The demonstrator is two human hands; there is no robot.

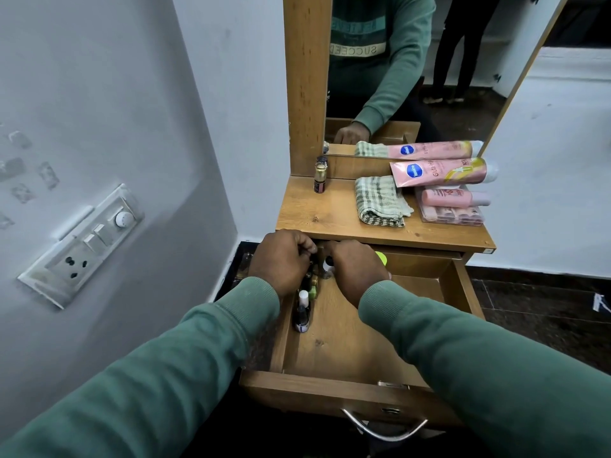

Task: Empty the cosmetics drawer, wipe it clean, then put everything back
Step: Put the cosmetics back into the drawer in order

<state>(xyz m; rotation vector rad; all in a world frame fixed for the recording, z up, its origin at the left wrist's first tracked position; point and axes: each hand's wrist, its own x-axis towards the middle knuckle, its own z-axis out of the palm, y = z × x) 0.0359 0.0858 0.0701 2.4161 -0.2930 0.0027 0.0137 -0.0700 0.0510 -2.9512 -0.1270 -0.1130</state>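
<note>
Two sleeves: green, reaching in from the near edge toward the open drawer.
Drawer handle (pixel 385 428): a curved metal pull on the front panel, nearest the camera, untouched.
Drawer (pixel 337 345): pulled well out; most of its wooden floor is bare.
White-capped bottle (pixel 302 312): upright against the drawer's left wall, the nearest of the row.
Small bottles (pixel 310 282): lined up along that left wall and running back under the hands.
Left hand (pixel 281 259): over the far end of the row with its fingers curled; I cannot tell whether they grip a bottle.
Right hand (pixel 357 266): just beside the left, fingers bent down toward the same bottles with the tips hidden, so its hold cannot be told.
Dresser top (pixel 324 213): beyond the hands, carrying what is out of the drawer.
Checked cloth (pixel 380 201): folded, lying mid-top.
Gold-banded bottle (pixel 320 175): upright at the back left, apart from the cloth.
Pink tube (pixel 439 171): on its side at the right, resting over a smaller pink bottle (pixel 453 197) and a clear case (pixel 453 216).
Mirror (pixel 413 61): behind everything, reflecting the tube and the cloth.
Progress: roughly midway. With the drawer floor mostly bare, the row is either the last to come out or the first back in. The larger items are out on top either way.
</note>
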